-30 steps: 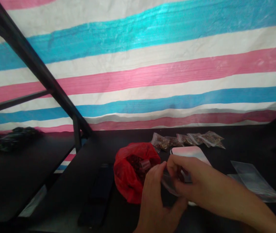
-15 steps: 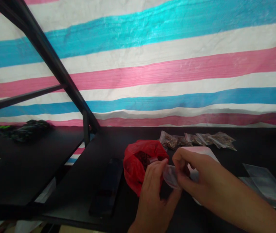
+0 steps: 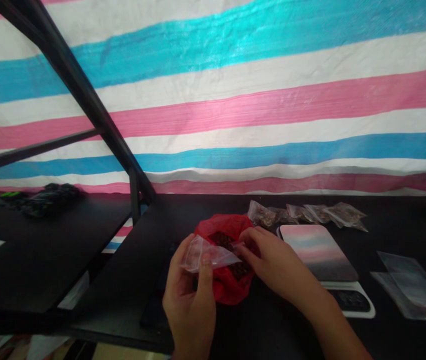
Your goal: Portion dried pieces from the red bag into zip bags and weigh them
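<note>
My left hand (image 3: 192, 295) pinches a small clear zip bag (image 3: 207, 254) between thumb and fingers, tilted over the left side of a red plastic bag (image 3: 231, 294). The red bag stands with its mouth spread, and small dark brown pieces (image 3: 223, 240) lie inside. At the right of its mouth, my right hand (image 3: 260, 250) has its fingers pinched together on a small, pale, see-through thing whose kind I cannot make out. A digital scale (image 3: 316, 250) with a shiny plate sits just right of my right hand, partly behind the forearm.
Several filled clear bags (image 3: 310, 215) lie in a row at the back. Flat clear bags (image 3: 415, 287) lie at the right. A dark flat object (image 3: 153, 310) is left of the red bag. A black metal frame (image 3: 96, 115) rises at left before a striped sheet (image 3: 273, 115).
My left hand has carried the clear bag left, over the red bag. My right hand has let go of the clear bag and moved left to the red bag's mouth, uncovering the scale.
</note>
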The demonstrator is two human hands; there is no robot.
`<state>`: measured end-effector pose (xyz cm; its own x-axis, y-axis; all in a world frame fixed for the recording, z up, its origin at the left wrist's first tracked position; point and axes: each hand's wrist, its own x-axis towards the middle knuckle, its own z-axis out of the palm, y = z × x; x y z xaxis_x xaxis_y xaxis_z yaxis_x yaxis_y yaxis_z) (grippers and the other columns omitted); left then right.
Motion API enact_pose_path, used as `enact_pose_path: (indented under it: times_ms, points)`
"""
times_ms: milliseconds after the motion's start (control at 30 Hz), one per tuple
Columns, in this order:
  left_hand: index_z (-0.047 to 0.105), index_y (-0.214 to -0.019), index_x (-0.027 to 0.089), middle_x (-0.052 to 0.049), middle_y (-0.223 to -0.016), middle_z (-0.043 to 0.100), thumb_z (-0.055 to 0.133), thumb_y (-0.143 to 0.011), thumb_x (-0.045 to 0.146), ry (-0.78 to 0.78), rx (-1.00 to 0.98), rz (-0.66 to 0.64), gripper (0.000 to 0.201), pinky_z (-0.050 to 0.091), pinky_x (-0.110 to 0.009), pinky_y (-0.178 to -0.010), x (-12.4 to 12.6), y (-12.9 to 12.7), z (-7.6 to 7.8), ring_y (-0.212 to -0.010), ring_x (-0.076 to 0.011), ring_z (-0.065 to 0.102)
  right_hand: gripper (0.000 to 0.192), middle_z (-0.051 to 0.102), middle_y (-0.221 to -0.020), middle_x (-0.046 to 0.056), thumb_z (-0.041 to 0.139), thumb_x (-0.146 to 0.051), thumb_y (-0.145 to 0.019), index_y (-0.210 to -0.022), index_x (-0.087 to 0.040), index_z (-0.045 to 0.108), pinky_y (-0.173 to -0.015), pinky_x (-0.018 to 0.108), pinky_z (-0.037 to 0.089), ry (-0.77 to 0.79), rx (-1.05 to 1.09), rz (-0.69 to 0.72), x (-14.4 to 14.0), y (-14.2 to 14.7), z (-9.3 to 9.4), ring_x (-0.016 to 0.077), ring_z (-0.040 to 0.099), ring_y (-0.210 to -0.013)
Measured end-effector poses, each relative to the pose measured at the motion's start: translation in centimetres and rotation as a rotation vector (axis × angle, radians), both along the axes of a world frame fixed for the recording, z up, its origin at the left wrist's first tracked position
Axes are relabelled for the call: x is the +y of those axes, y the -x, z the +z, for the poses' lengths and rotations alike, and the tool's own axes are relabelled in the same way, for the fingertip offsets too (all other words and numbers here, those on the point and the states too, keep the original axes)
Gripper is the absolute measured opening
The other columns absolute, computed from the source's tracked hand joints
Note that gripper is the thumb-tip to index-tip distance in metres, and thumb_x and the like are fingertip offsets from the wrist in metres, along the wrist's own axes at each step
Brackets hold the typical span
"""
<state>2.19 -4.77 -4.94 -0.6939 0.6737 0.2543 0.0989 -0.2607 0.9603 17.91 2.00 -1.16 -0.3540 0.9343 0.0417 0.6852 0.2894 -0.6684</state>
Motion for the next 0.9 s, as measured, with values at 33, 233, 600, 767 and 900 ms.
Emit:
enact_pose_path:
  times_ms: [33, 233, 600, 767, 900]
  points:
    - [0.077, -0.125, 0.023, -0.009, -0.115, 0.085, 0.083, -0.088, 0.051, 0.017, 0.021, -0.017, 0.047, 0.069, -0.029, -0.082, -0.3, 0.2, 0.0, -0.097, -0.0246, 0.083, 0.002, 0.073, -0.113, 0.008, 0.07, -0.023, -0.1, -0.101, -0.021, 0.07, -0.086, 0.035, 0.047, 0.0, -0.042, -0.007, 0.1, 0.5, -0.5, 0.0249, 0.067, -0.104]
    - [0.082, -0.12, 0.028, -0.007, -0.113, 0.086, 0.085, -0.087, 0.036, 0.116, 0.442, -0.326, 0.035, 0.065, -0.023, -0.065, -2.9, 1.3, -1.3, -0.083, -0.0222, 0.082, 0.013, 0.071, -0.107, 0.005, 0.074, -0.011, -0.093, -0.099, -0.021, 0.067, -0.088, 0.035, 0.047, -0.025, 0.027, 0.017, 0.6, 1.9, -2.3, 0.024, 0.065, -0.102]
    - [0.085, -0.115, 0.026, -0.009, -0.111, 0.086, 0.079, -0.09, 0.046, 0.353, 0.364, -0.473, 0.033, 0.066, -0.031, -0.089, -3.7, 2.9, -3.2, -0.099, -0.0271, 0.083, 0.02, 0.074, -0.111, 0.006, 0.067, -0.002, -0.092, -0.097, -0.021, 0.068, -0.095, 0.037, 0.049, -0.164, 0.111, -0.043, 2.6, 2.6, -4.7, 0.0226, 0.068, -0.105]
    - [0.084, -0.12, 0.025, -0.011, -0.12, 0.084, 0.079, -0.089, 0.055, 0.42, 0.246, -0.452, 0.043, 0.064, -0.037, -0.1, -3.3, 3.2, -3.5, -0.11, -0.0297, 0.08, 0.02, 0.077, -0.105, 0.004, 0.073, -0.001, -0.088, -0.094, -0.02, 0.071, -0.093, 0.033, 0.048, -0.052, 0.092, 0.105, 2.1, 2.0, -3.6, 0.0214, 0.069, -0.102]
    - [0.082, -0.12, 0.021, -0.013, -0.116, 0.085, 0.08, -0.085, 0.061, 0.437, 0.098, -0.475, 0.054, 0.066, -0.038, -0.093, -2.6, 2.5, -3.5, -0.103, -0.0301, 0.081, 0.02, 0.076, -0.105, 0.003, 0.071, -0.001, -0.088, -0.094, -0.021, 0.072, -0.092, 0.033, 0.047, -0.022, 0.048, 0.132, 2.0, 0.2, -2.4, 0.0213, 0.068, -0.103]
